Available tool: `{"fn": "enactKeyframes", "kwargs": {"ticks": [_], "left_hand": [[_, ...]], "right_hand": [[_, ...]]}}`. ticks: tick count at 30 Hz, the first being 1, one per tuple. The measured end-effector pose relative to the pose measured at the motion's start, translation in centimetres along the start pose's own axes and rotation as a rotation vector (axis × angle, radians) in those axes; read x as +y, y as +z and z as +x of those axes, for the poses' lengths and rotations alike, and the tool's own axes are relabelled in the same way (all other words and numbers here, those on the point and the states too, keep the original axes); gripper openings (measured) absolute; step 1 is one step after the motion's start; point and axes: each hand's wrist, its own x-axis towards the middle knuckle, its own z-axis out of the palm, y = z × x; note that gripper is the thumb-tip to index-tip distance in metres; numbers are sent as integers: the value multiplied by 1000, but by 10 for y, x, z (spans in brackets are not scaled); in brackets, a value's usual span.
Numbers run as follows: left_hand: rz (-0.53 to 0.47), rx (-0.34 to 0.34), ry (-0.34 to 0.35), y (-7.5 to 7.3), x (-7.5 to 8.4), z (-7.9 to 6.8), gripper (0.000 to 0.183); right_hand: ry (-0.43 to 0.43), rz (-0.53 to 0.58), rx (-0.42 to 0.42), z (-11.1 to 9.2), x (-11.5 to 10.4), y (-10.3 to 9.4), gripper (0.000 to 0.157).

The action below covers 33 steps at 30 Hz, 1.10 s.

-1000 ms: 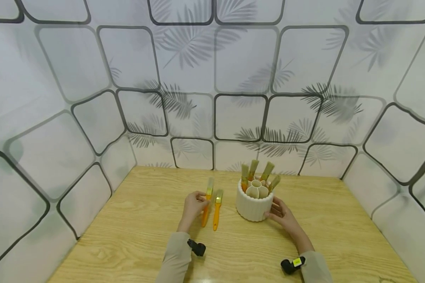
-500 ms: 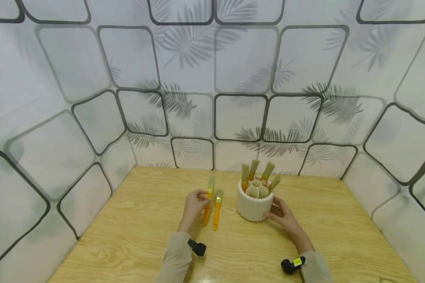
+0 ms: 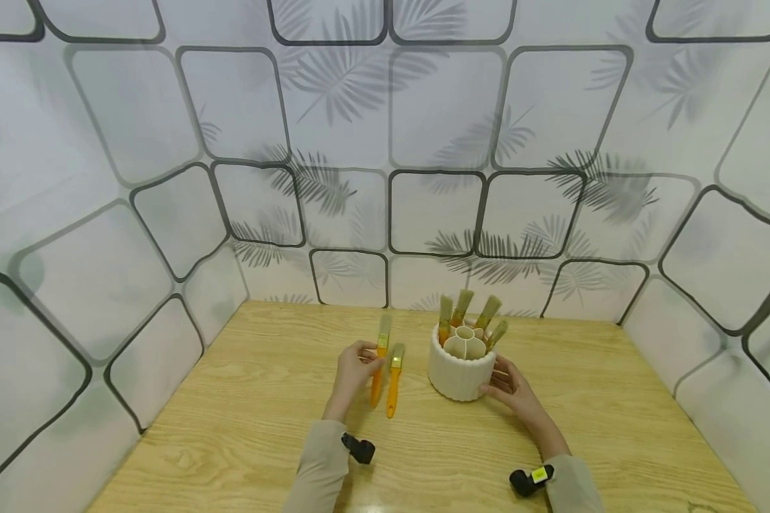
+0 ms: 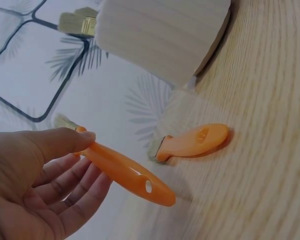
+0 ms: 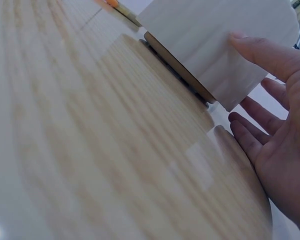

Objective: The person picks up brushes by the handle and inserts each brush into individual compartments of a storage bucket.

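Note:
My left hand [image 3: 354, 370] pinches an orange-handled paintbrush [image 4: 130, 172] between thumb and fingers, bristles pointing up and away. The handle's end tilts down, close over the table in the left wrist view. A second orange paintbrush [image 3: 393, 385] lies on the table just to the right of it. Further right stands a white ribbed brush holder [image 3: 458, 376] with petal-shaped compartments. Several paintbrushes [image 3: 488, 310] stand bristles-up in its back and side compartments, while the front ones show no brush. My right hand [image 3: 513, 388] holds the holder's right side, thumb [image 5: 250, 47] against the wall.
The wood-grain table [image 3: 250, 406] meets a patterned wall covering [image 3: 346, 214] at the back and on both sides. Black wrist cameras [image 3: 359, 449] sit on both sleeves.
My left hand has raised the paintbrush slightly and shifted it a little up and right. The brushes in the holder have moved slightly rightward. My right hand stays at the holder.

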Motion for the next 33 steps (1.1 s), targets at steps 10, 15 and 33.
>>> {"fn": "enactKeyframes", "kwargs": {"ticks": [10,15,33], "left_hand": [[27,-7,49,3,5,-1,28],[31,-1,58,6,8,-1,26],[10,-6,69,14,12,0,25]], "right_hand": [[35,2,2,0,-3,2,70],[39,-5,8,0,-2,1,69],[37,-14,31,-1,0,0,71]]}}
